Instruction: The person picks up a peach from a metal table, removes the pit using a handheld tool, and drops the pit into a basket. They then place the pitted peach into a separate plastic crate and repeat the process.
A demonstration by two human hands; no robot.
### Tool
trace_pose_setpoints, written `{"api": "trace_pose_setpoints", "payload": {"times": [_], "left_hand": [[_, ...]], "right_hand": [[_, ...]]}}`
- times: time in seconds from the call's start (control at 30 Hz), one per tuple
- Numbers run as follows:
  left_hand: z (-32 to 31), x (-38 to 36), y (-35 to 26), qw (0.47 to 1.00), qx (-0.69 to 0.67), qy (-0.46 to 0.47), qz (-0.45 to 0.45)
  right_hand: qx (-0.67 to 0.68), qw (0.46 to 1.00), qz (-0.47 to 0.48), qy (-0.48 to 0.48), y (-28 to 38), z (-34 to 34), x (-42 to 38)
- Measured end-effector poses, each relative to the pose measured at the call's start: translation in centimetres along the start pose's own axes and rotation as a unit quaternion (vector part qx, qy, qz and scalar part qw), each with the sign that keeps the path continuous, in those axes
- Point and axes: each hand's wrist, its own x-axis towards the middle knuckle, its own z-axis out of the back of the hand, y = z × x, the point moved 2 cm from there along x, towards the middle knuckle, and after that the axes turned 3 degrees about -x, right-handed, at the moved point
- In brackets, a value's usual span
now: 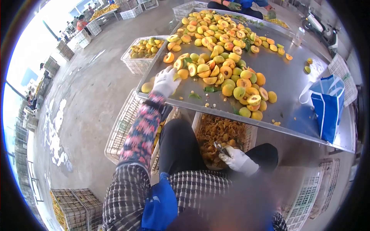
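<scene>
My left hand (pixel 166 82), in a white glove, reaches to the near left edge of the metal table (pixel 154 73). Its fingers curl over a yellow peach (pixel 177 77), mostly hidden by the glove. Beside it lie a whole peach (pixel 147 87) and a cut half (pixel 168 57). Low in front of my lap, my gloved right hand (pixel 239 161) grips a small metal hand tool (pixel 220 148) whose exact kind I cannot make out. Under that tool stands a crate (pixel 252 136) full of brownish-orange peach scraps (pixel 216 133).
A heap of whole and halved peaches (pixel 227 69) covers the table's middle. A blue bag (pixel 327 107) and a clear bottle (pixel 298 36) stand at its right. Crates (pixel 127 123) flank my left leg. Across the table sits another person (pixel 246 5).
</scene>
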Motion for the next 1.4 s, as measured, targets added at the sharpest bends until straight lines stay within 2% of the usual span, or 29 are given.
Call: {"api": "trace_pose_setpoints", "payload": {"times": [0.1,0.13,0.2,0.3,0.33,0.37,0.4,0.5,0.6,0.63,0.7,0.73,0.77,0.8,0.87,0.9,0.97,1.0,1.07,1.17,1.2,1.27,1.3,1.33,1.4], "left_hand": [[-4.2,3.9,1.3,0.995,0.098,0.025,0.011],[-5.3,4.6,2.1,0.980,0.153,0.119,0.033],[-5.9,5.6,3.6,0.984,0.047,0.164,0.048],[-4.7,5.4,2.7,0.991,-0.003,0.123,0.053],[-4.8,5.1,2.9,0.959,-0.232,0.136,0.087],[-5.0,4.2,3.2,0.875,-0.447,0.143,0.121],[-5.1,3.0,3.7,0.742,-0.638,0.138,0.152],[1.6,-1.3,-2.0,0.608,-0.727,0.134,0.289],[0.4,-2.3,0.0,0.688,-0.659,0.100,0.286],[0.6,-2.7,0.1,0.713,-0.643,0.111,0.256],[1.8,-4.0,-2.6,0.719,-0.622,0.077,0.302],[2.0,-4.5,-3.8,0.720,-0.612,0.067,0.321],[1.1,-4.8,-4.6,0.699,-0.656,0.114,0.261],[0.3,-5.6,-5.8,0.684,-0.674,0.140,0.243],[1.2,-6.7,-10.4,0.622,-0.704,0.197,0.281],[0.3,-7.2,-11.4,0.626,-0.700,0.210,0.273],[-0.9,-7.8,-13.3,0.637,-0.692,0.225,0.256],[-0.7,-8.0,-14.6,0.624,-0.695,0.214,0.285],[-1.2,-8.1,-15.3,0.609,-0.732,0.177,0.248],[-1.3,-9.1,-14.8,0.489,-0.806,0.255,0.213],[-1.0,-9.2,-14.9,0.475,-0.806,0.288,0.202],[-3.7,-9.9,-13.4,0.556,-0.786,0.229,0.144],[-4.9,-9.9,-13.1,0.537,-0.798,0.231,0.148],[-3.3,-10.3,-13.4,0.549,-0.784,0.236,0.167],[-3.1,-10.7,-13.4,0.578,-0.767,0.206,0.186]], "right_hand": [[0.001,0.999,-0.029,0.018,0.2,-0.1,-0.1],[0.007,0.999,-0.036,0.019,0.2,0.0,-0.3],[0.011,0.999,-0.048,-0.002,-0.3,0.1,-0.9],[0.027,0.998,-0.059,-0.006,-1.0,-0.1,-1.1],[0.019,0.998,-0.055,-0.013,-1.3,0.0,-1.1],[0.011,0.998,-0.051,-0.018,-1.6,-0.1,-1.1],[0.002,0.999,-0.046,-0.019,-1.7,-0.2,-1.1],[0.021,1.000,-0.016,-0.010,-0.3,0.0,-0.2],[0.030,1.000,-0.004,0.006,0.3,-0.4,0.6],[0.033,0.999,-0.006,0.013,0.3,-0.6,0.8],[0.037,0.998,0.035,-0.045,1.3,-0.5,1.4],[0.040,0.995,0.050,-0.079,1.9,-0.4,1.6],[0.078,0.990,0.035,-0.115,2.9,0.3,1.9],[0.115,0.981,0.016,-0.154,4.1,1.4,2.4],[0.169,0.966,0.045,-0.189,6.2,3.7,4.0],[0.210,0.940,0.132,-0.235,6.2,3.8,5.5],[0.078,0.911,0.242,-0.325,7.2,5.4,6.9],[-0.093,0.890,0.260,-0.363,8.3,6.4,6.8],[-0.085,0.917,0.230,-0.316,7.8,6.5,7.5],[-0.053,0.932,0.230,-0.275,7.1,6.4,8.1],[0.043,0.939,0.224,-0.256,6.5,5.9,8.4],[0.236,0.928,0.201,-0.208,5.5,4.8,9.2],[0.262,0.926,0.185,-0.199,6.5,4.9,8.9],[0.370,0.905,0.145,-0.154,6.9,4.6,8.8],[0.290,0.921,0.151,-0.210,6.2,4.5,9.2]]}}
